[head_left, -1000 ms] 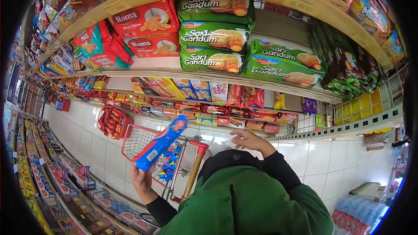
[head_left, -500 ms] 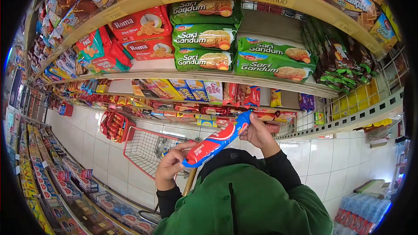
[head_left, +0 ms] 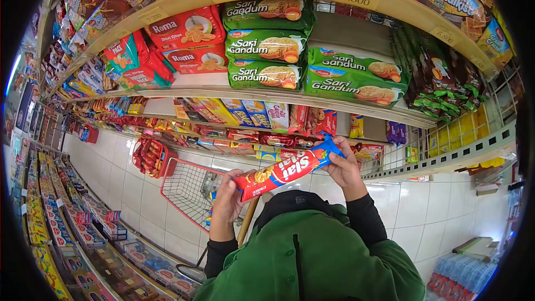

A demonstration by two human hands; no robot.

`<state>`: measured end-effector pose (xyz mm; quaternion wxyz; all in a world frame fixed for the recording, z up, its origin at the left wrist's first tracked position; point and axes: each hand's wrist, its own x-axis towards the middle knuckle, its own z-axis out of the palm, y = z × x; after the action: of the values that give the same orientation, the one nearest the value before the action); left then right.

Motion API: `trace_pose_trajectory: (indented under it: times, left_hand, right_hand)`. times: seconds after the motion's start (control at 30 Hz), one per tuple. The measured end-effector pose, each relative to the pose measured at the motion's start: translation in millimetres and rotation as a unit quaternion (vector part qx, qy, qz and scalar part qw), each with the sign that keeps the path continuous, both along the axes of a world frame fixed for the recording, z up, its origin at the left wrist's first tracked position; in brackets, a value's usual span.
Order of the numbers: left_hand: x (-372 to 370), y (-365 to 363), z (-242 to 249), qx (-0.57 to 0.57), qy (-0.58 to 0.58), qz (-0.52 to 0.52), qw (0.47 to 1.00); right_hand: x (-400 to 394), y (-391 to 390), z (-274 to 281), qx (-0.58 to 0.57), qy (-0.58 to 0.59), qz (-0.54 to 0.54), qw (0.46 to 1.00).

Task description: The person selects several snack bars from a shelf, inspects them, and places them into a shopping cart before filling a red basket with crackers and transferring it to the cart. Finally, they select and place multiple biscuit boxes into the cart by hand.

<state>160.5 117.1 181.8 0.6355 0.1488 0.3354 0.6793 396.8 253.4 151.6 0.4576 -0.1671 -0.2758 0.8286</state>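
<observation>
A long red and blue biscuit packet [head_left: 284,170] labelled "Slai" is held between both hands in front of my chest, its printed front facing up. My left hand [head_left: 225,198] grips the lower left end, thumb on top. At the raised blue end, my right hand [head_left: 344,167] has its fingers closed around the wrapper. Beyond the packet is a shelf [head_left: 262,99] stacked with green Sari Gandum packs [head_left: 263,46] and red Roma packs [head_left: 192,28].
A wire shopping cart [head_left: 192,187] stands to the left, beside a red basket [head_left: 149,159] of packets. Boxes line a low shelf [head_left: 83,234] at far left. Bottled water [head_left: 462,273] sits on the floor at right. A wire rack [head_left: 462,139] edges the right side.
The packet has been rolled so its "Slai" front now shows, and it lies a little more level. Both hands have shifted slightly right with it.
</observation>
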Motion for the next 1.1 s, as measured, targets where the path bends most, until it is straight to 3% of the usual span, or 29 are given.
trace_pose_trajectory:
  times: [0.13,0.37,0.57,0.73,0.9,1.1]
  left_hand:
    - [4.6,-0.3,-1.9,-0.099,0.124,-0.023,0.987]
    - [7.7,3.5,1.7,-0.143,0.095,0.011,0.985]
    - [19.7,8.4,-2.3,-0.129,0.127,0.025,0.983]
    - [33.7,18.7,-11.0,-0.104,0.185,0.039,0.976]
    - [46.4,26.9,-20.3,-0.045,0.308,-0.032,0.950]
    - [50.1,30.9,-12.9,-0.010,0.356,-0.163,0.920]
  right_hand:
    - [-1.9,-1.6,4.8,0.019,-0.003,-0.004,1.000]
    - [-1.5,-1.1,0.5,0.033,-0.003,-0.003,0.999]
    - [-8.5,-2.3,-13.9,-0.039,0.040,-0.063,0.996]
    - [-19.8,-4.4,-29.9,-0.185,0.011,0.008,0.983]
    - [-40.9,-31.1,-29.1,-0.233,0.020,0.127,0.964]
    - [-22.4,-14.2,-15.5,-0.170,-0.045,0.068,0.982]
